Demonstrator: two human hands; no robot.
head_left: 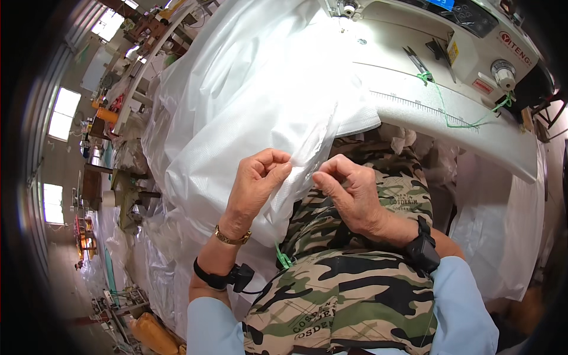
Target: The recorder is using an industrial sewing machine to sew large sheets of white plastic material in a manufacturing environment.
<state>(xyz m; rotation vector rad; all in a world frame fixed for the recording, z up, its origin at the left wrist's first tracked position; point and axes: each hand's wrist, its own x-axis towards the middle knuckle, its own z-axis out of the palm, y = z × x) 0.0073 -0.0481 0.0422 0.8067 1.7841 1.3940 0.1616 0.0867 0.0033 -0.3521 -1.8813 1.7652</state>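
Mid-frame, the left hand point(255, 182) and the right hand point(349, 192) are both closed in a pinch on one edge of the white woven fabric point(248, 100), holding a narrow strip of it taut between them over the camouflage apron point(349, 290). It looks like the edge is being lined up or folded; feeding it onward would call for carrying it toward the sewing machine point(449, 47) at the upper right without losing that pinch.

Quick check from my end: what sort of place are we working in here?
Most likely a sewing workshop. An industrial sewing machine stands on a white table, both hands pinch white woven fabric from a large heap, and more work tables line the hall behind.
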